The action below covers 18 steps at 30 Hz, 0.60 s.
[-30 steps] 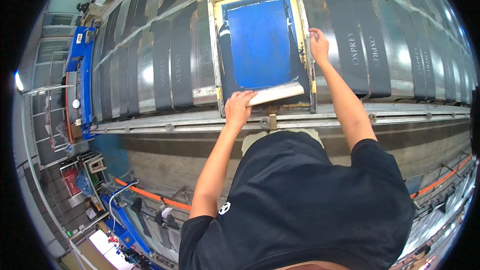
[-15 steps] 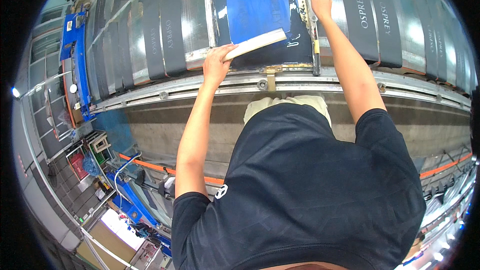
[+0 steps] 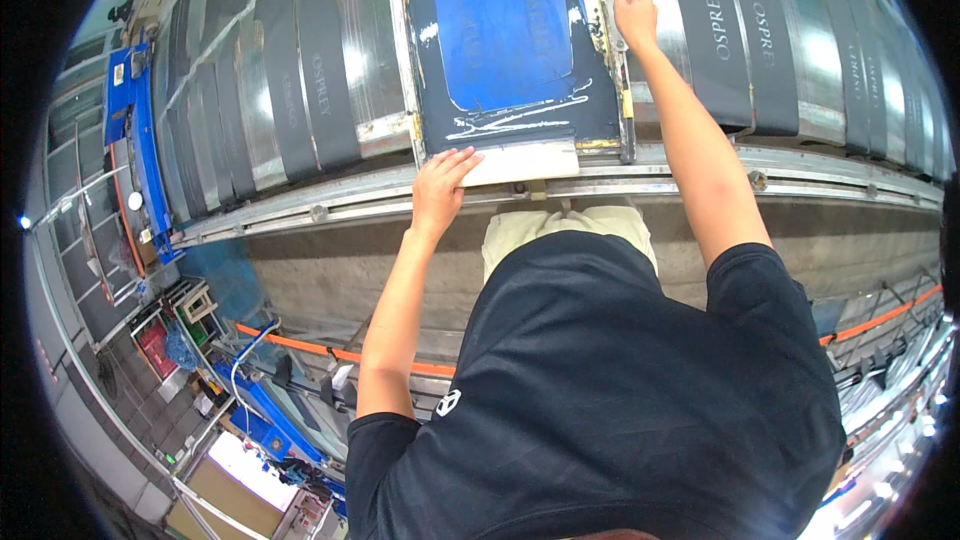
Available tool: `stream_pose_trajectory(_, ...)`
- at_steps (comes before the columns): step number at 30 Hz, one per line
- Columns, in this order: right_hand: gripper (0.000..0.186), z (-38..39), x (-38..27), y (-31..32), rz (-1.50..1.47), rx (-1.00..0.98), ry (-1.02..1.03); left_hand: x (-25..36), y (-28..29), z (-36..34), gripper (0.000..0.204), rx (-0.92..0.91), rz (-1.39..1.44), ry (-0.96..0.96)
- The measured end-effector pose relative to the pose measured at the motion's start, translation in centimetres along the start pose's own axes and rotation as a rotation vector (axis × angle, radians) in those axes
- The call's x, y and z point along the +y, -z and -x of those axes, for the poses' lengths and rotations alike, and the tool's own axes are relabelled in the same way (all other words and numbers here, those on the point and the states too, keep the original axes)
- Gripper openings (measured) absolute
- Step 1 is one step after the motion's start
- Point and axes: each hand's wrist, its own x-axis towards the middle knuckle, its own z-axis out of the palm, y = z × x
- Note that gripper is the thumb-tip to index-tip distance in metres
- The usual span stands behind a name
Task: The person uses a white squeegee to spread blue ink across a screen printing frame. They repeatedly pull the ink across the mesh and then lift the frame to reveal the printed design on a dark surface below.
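Observation:
A screen-printing frame lies across the long bench in front of me, its mesh dark at the border with a blue panel in the middle. White streaks of ink mark the near part of the mesh. My left hand is closed on the left end of a pale squeegee, which lies along the frame's near end. My right hand has its fingers closed at the frame's right side; a small white part shows by the fingertips, and exactly what they pinch is unclear.
Black printed panels lie in a row on the bench to both sides of the frame. A metal rail runs along the bench's near edge, close to my body. Blue machine parts stand at the left, and an orange bar runs behind me.
The squeegee has come toward me to the near end of the frame and turned level. White streaks now show across the mesh. My right hand stays at the frame's side.

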Motion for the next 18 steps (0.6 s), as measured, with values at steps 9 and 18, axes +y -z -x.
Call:
stream_pose_trajectory(9,0.025,1.0,-1.5,0.6,0.009,0.0,-0.037,-2.7,-1.6,-6.7,0.063,0.146,-0.077,-0.029)
stream_pose_trajectory(18,0.04,0.6,-3.2,3.3,0.617,-0.187,0.07,-9.5,2.6,-25.0,0.046,0.212,0.016,0.001)
